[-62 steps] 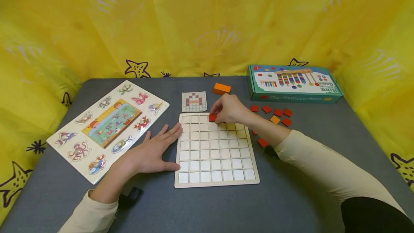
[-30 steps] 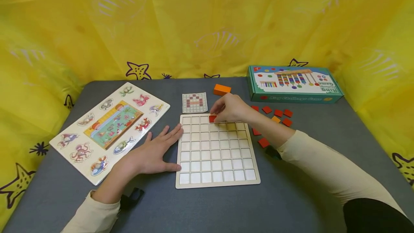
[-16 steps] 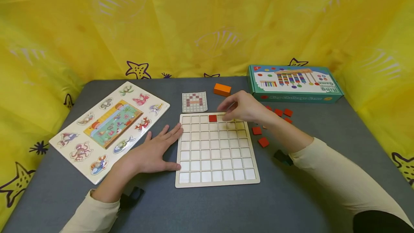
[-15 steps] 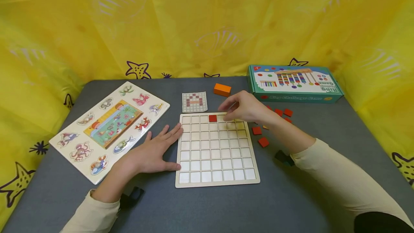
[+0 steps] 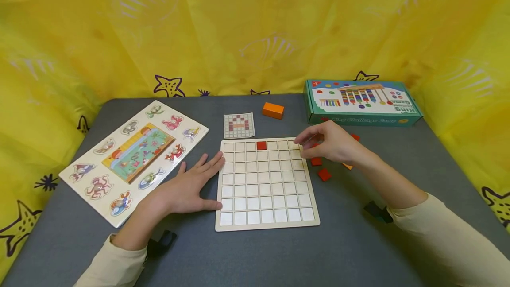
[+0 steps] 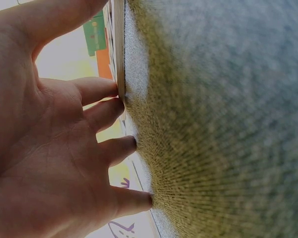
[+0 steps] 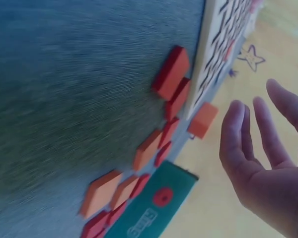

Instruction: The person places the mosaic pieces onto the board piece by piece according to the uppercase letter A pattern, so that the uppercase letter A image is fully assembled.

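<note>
Hiding some tiles (image 5: 316,162): right hand (image 5: 332,141), loose, empty | left hand (image 5: 189,191): splayed against board (image 5: 265,189) | green box (image 5: 364,103) beyond

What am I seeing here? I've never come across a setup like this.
There's no robot, just a person's bare hands. The wide view comes from a head-worn camera, the close ones from a camera on each wrist. On the gray table lie a wooden grid board with one red tile set in its far row, loose red tiles and orange tiles, a pattern card, an orange block, a Ring Challenge Game box and a sea-creature puzzle. The left hand touches the board's left edge; the right hand, near its far right corner, holds nothing.
</note>
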Tool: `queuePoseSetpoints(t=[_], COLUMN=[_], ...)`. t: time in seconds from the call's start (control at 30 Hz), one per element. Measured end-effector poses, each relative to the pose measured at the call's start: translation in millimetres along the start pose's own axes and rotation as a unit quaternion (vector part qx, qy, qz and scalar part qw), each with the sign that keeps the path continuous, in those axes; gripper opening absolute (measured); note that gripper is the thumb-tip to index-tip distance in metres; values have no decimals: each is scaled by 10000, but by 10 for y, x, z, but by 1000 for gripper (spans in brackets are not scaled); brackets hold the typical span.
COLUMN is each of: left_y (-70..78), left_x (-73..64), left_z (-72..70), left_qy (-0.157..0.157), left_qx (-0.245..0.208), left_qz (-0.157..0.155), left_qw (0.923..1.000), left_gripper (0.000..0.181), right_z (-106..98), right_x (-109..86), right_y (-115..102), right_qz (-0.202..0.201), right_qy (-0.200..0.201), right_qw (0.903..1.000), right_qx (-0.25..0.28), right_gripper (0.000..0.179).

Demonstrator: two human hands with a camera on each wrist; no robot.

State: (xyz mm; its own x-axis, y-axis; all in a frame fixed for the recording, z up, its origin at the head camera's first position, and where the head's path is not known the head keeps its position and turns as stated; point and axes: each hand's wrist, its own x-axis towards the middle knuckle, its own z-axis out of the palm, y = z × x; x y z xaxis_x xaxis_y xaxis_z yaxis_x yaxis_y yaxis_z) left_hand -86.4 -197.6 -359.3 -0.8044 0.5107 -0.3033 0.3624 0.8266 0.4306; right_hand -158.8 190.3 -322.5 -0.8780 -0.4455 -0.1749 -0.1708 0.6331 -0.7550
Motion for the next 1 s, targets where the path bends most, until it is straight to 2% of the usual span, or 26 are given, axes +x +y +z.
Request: queuePoseSetpoints(t=[0.2,0.43,0.7,1.0], left_y=[-6,-11,-9,-5], left_x=[1,4,3,0], left_z=[7,13,7,5], left_qy=[-11,-17,-22,-37], left_qx=[15,-2,26,24], left_qz=[-11,-7,-11,-32], left_qw=[10000,10000,10000,10000], left_gripper=[109,108,108,108], right_z=[-59,-114,-113,-47], right_x=[-191,-356,-449,-482], right_y=[102,235,407,534], right_qz=[168,16,-72,23], right_qy=[-60,-279,-449,-421], right_qw=[9998,9996,9990,9989], right_qx=[-20,-80,28,-185], right_gripper=[34,30,29,30])
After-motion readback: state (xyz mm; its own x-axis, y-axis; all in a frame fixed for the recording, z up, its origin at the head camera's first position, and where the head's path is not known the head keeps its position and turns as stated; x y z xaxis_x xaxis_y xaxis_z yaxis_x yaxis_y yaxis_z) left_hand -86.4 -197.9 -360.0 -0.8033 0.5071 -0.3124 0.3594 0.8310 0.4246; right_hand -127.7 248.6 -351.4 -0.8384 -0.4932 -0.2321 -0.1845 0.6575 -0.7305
